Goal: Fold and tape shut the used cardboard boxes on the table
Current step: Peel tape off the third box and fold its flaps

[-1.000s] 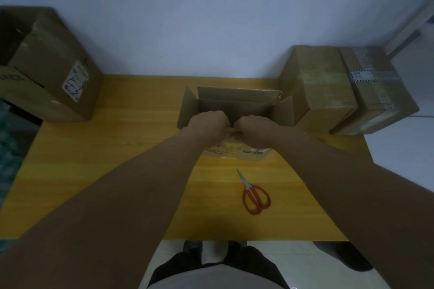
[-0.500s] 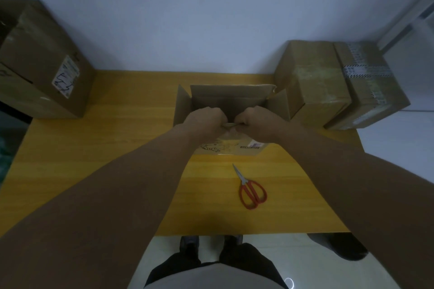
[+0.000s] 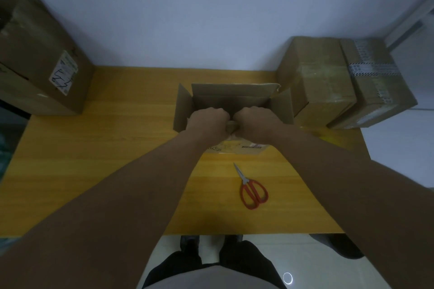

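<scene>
The open box [image 3: 231,95] sits mid-counter [image 3: 117,148] toward the wall, its far and side flaps standing up. The left hand [image 3: 207,122] and right hand [image 3: 256,122] are side by side, nearly touching, each curled tight over the box's near edge. Red scissors [image 3: 252,190] lie closed in front of it, a closed box [image 3: 317,82] and a taped box [image 3: 375,87] stand just right, and a big box [image 3: 40,54] is far left.

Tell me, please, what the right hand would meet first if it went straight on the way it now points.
Most likely the far flap of the open box, standing upright beyond the opening. The right hand grips its near edge and points toward the wall; depth is hard to judge.
</scene>
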